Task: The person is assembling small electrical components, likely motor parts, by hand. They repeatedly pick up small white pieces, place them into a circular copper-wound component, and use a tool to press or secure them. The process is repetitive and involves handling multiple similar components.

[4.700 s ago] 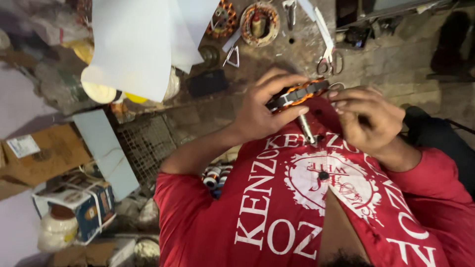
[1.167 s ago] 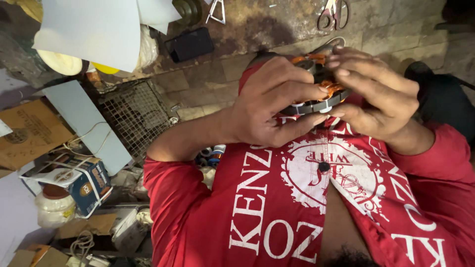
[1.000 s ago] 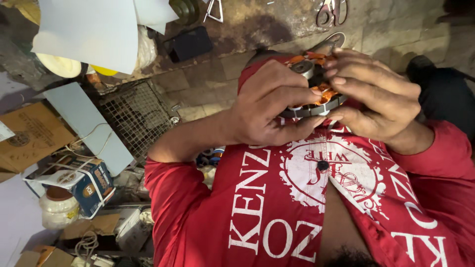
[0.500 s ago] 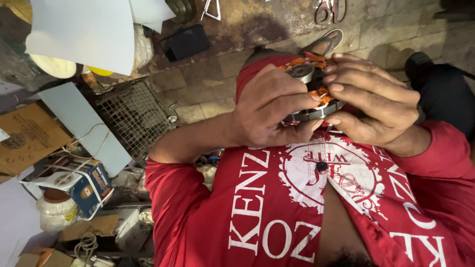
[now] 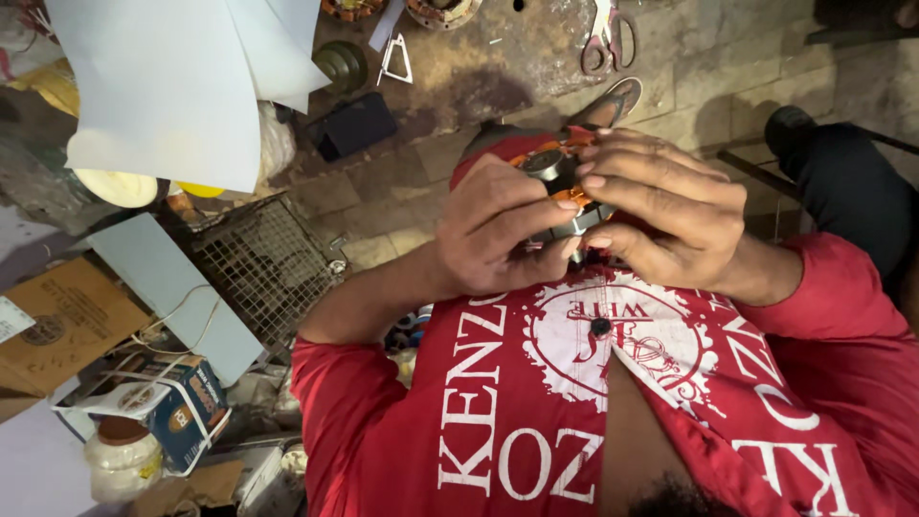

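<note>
Over my red printed shirt (image 5: 536,402), both hands hold a small motor part (image 5: 553,165) made of a grey metal ring and orange windings. My left hand (image 5: 498,230) wraps it from the left, with fingers curled over its front. My right hand (image 5: 665,215) covers it from the right, fingertips pressed on the top edge. Most of the part is hidden under the fingers.
The stone floor ahead holds scissors (image 5: 603,38), a black box (image 5: 354,124), a wire mesh grille (image 5: 258,268) and large white sheets (image 5: 172,86). A blue carton (image 5: 168,407) and a jar (image 5: 120,460) sit at lower left. A dark shoe (image 5: 799,129) is on the right.
Both hands have closed more tightly around the motor part, and its metal shaft no longer shows. In the last second the hands only shifted slightly on it.
</note>
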